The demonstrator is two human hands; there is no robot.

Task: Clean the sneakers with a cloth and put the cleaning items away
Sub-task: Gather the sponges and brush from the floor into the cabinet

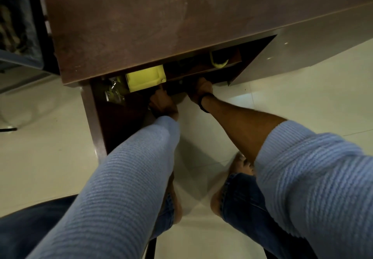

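Observation:
Both my arms, in blue ribbed sleeves, reach down under a brown table [161,16] toward its lower shelf [201,73]. My left hand [162,104] is in the dark gap just below a yellow box [144,79]; its fingertips are hidden in shadow. My right hand [202,89], with a dark band on the wrist, is at the shelf's front edge with its fingers curled out of sight under it. I cannot tell what either hand holds. No sneakers or cloth show plainly.
A yellow item [219,63] lies at the shelf's right end and crinkled shiny packaging [113,92] at its left. The table's leg [94,121] stands left of my arms. My bare feet [241,166] rest on the pale tiled floor [302,89].

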